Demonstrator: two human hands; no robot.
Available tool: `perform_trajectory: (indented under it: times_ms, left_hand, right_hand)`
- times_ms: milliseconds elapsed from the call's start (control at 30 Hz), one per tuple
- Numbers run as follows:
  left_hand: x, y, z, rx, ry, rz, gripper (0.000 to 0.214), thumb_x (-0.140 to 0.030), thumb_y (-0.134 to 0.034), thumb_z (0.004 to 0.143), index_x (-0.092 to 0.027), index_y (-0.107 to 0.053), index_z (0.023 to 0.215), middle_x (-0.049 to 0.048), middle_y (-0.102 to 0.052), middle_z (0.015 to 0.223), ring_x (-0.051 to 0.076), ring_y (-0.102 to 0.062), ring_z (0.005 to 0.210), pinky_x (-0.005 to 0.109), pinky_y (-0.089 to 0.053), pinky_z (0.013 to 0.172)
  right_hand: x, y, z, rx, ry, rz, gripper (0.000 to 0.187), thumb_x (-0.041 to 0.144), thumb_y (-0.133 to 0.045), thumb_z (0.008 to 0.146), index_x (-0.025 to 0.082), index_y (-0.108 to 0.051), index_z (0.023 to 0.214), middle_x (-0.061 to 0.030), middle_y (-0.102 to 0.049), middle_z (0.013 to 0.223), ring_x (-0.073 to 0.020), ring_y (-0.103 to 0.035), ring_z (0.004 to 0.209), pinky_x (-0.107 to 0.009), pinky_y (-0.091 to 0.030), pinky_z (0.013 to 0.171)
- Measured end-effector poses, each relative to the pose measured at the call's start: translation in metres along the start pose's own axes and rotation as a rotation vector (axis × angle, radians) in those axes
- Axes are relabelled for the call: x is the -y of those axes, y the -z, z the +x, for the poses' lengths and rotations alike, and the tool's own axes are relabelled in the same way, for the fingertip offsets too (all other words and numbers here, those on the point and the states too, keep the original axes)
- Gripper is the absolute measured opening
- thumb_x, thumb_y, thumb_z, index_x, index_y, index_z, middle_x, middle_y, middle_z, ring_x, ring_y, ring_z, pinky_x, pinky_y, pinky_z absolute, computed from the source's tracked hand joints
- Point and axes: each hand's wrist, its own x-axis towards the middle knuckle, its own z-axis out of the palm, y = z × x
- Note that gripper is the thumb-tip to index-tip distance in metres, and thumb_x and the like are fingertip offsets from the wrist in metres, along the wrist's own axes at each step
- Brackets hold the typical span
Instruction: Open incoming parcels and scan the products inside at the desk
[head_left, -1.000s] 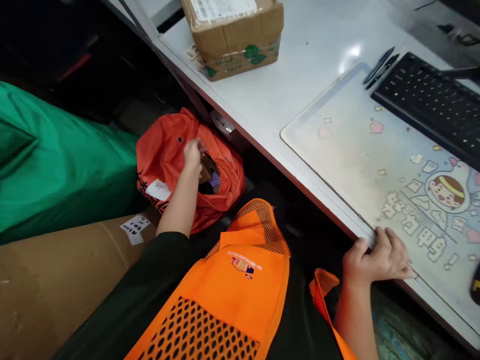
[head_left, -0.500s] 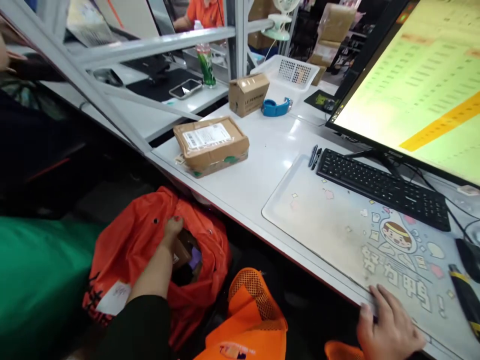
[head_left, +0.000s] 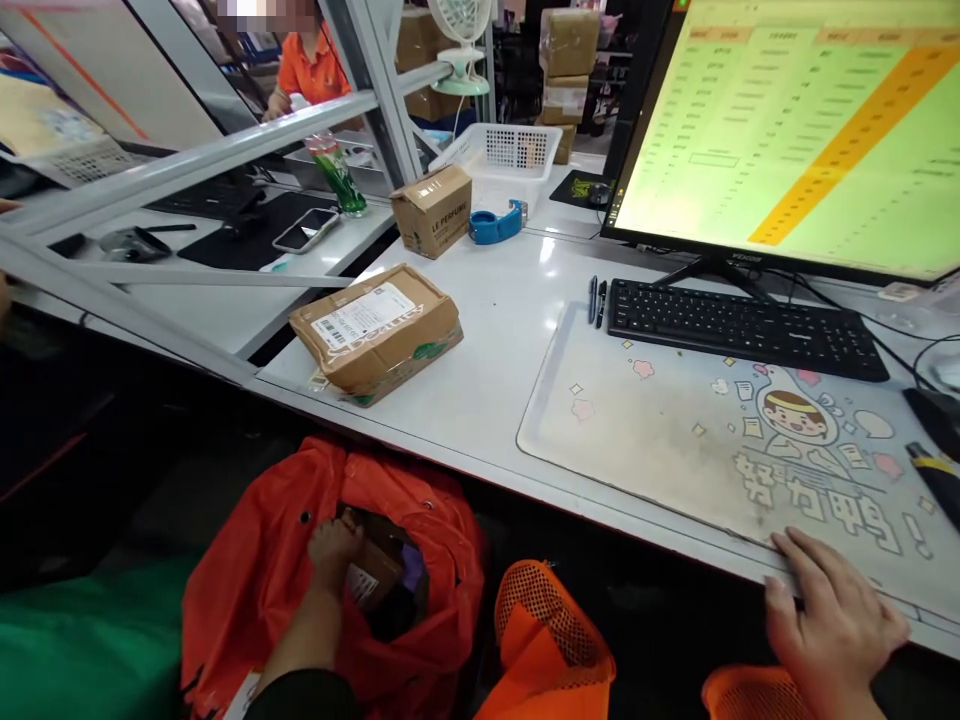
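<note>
My left hand (head_left: 332, 548) reaches down into an open orange-red bag (head_left: 262, 580) below the desk and closes on a small brown cardboard parcel (head_left: 375, 572) with a white label inside it. My right hand (head_left: 836, 620) rests on the near edge of the white desk (head_left: 495, 330), fingers curled over the front of a cartoon desk mat (head_left: 675, 440). A taped cardboard parcel (head_left: 377, 330) with a shipping label lies on the desk's left part.
A black keyboard (head_left: 739, 328), two pens (head_left: 597, 300) and a large lit monitor (head_left: 795, 130) stand at the back right. Behind are a small box (head_left: 433, 208), a blue tape holder (head_left: 495, 222), a white basket (head_left: 504, 156) and a metal frame (head_left: 225, 150). A green sack (head_left: 82, 650) lies at lower left.
The view has tilted up from the floor to the desk and monitor. My left hand has stayed in the orange-red bag, closing on the small parcel. My right hand has stayed on the desk edge.
</note>
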Motion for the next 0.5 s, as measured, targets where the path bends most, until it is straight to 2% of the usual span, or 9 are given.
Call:
perform_trajectory:
  times_ms: [100, 200, 300, 400, 500]
  left_hand:
    - [-0.006, -0.021, -0.01, 0.003, -0.078, 0.04, 0.04, -0.043, -0.04, 0.097, -0.015, -0.067, 0.107, 0.0202, -0.064, 0.116, 0.044, -0.058, 0.13, 0.054, -0.046, 0.104]
    - [-0.025, -0.054, -0.029, 0.077, -0.247, 0.047, 0.033, -0.042, -0.052, 0.095, -0.023, -0.068, 0.116, 0.0137, -0.067, 0.124, 0.033, -0.062, 0.129, 0.051, -0.041, 0.117]
    - [-0.04, -0.079, -0.037, 0.097, -0.301, 0.081, 0.043, -0.041, -0.054, 0.088, -0.026, -0.069, 0.126, 0.02, -0.062, 0.14, 0.041, -0.056, 0.141, 0.056, -0.034, 0.123]
    - [-0.037, -0.082, -0.03, 0.101, -0.279, 0.115, 0.072, -0.038, -0.064, 0.07, -0.027, -0.061, 0.142, 0.0248, -0.047, 0.162, 0.053, -0.031, 0.158, 0.068, -0.022, 0.124]
    - [-0.019, -0.066, -0.015, 0.134, -0.26, 0.11, 0.093, -0.032, -0.069, 0.053, -0.026, -0.057, 0.145, 0.0277, -0.038, 0.168, 0.058, -0.023, 0.159, 0.073, -0.023, 0.12]
  right_hand:
    - [-0.001, -0.003, -0.005, -0.001, -0.042, 0.006, 0.049, 0.037, -0.054, 0.095, 0.025, -0.067, 0.14, -0.0103, -0.079, 0.12, -0.0341, -0.075, 0.103, -0.042, -0.035, 0.083]
    - [-0.002, -0.008, -0.01, -0.021, -0.1, 0.012, 0.052, 0.037, -0.056, 0.091, 0.028, -0.068, 0.141, -0.0098, -0.08, 0.118, -0.035, -0.076, 0.099, -0.042, -0.035, 0.08]
    - [-0.001, -0.011, -0.011, -0.032, -0.091, 0.004, 0.051, 0.036, -0.056, 0.091, 0.026, -0.069, 0.14, -0.0101, -0.08, 0.117, -0.034, -0.075, 0.098, -0.042, -0.034, 0.08]
    - [0.001, -0.008, -0.007, -0.035, -0.061, -0.011, 0.048, 0.037, -0.053, 0.094, 0.023, -0.069, 0.137, -0.0106, -0.079, 0.119, -0.0334, -0.075, 0.102, -0.042, -0.033, 0.085]
    - [0.002, -0.006, -0.003, -0.022, -0.057, -0.01, 0.047, 0.038, -0.051, 0.096, 0.024, -0.067, 0.138, -0.0102, -0.079, 0.12, -0.0329, -0.074, 0.104, -0.042, -0.032, 0.086]
